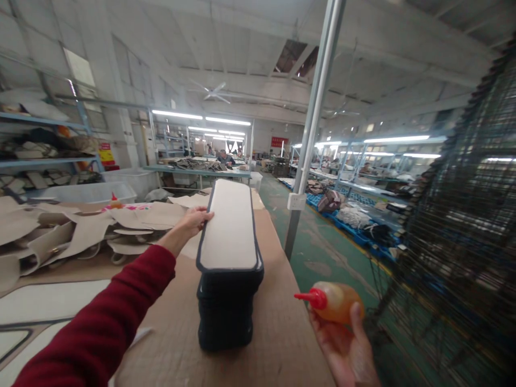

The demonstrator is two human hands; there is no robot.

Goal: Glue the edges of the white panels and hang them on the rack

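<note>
A tall stack of dark-edged panels (226,306) stands on the brown-covered table. Its top panel (231,231) is cream-white with rounded corners and a dark navy border. My left hand (196,220), in a red sleeve, pinches the left edge of that top panel. In my right hand (342,344), beyond the table's right edge, lies a squeeze bottle (337,301) of amber liquid. Its red nozzle points left toward the stack, and my thumb and fingers wrap around its body.
Beige cut pieces (92,226) are heaped on the left, with another red-tipped bottle (115,202) behind them. Bordered panels (52,301) lie at the near left. A metal post (310,123) with a socket rises by the right edge. A wire rack (459,204) stands far right.
</note>
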